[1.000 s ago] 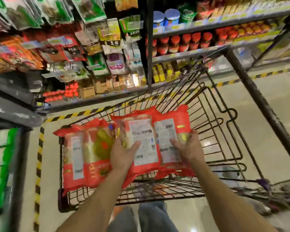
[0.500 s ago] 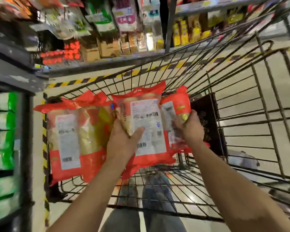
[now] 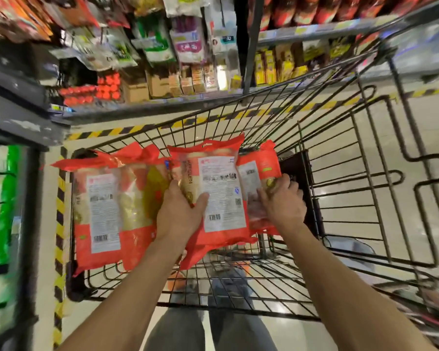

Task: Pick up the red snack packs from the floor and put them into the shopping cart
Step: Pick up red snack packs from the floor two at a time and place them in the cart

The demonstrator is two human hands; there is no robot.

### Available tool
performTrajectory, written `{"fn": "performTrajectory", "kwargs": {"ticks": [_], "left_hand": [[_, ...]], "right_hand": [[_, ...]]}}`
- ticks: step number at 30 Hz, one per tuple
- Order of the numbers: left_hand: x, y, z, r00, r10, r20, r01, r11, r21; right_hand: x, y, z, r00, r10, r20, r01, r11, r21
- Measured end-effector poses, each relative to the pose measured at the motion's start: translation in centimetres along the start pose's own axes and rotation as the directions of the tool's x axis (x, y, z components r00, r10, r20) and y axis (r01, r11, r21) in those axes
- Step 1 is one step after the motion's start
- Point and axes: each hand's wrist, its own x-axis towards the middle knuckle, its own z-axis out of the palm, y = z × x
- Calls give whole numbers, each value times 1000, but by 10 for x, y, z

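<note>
Fingers of the left hand (image 3: 180,219) clasp a red snack pack (image 3: 221,188); the right hand (image 3: 281,201) grips a second red pack (image 3: 261,168); both packs lie within the shopping cart (image 3: 284,315), perhaps off its floor; further red packs (image 3: 104,211) lean just left.

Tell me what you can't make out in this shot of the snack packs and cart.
Head view:
Left hand fingers: hidden behind the middle pack.
Right pack: mostly covered by the middle pack and right hand.
Label fine print: too small.
Shelf goods: motion-blurred.
Floor around the feet: blocked by arms and cart, leftover packs unknown.
</note>
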Motion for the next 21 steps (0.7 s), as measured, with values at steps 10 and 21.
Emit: {"fn": "performTrajectory", "kwargs": {"ticks": [10, 21], "left_hand": [[-42, 40, -40, 967, 240, 89, -255, 933, 254], [-164, 101, -131, 604, 754, 258, -740, 412, 531]], "right_hand": [[-92, 12, -114, 979, -134, -152, 110, 982, -156], [-317, 15, -176, 892, 11, -451, -115, 973, -202]]}}
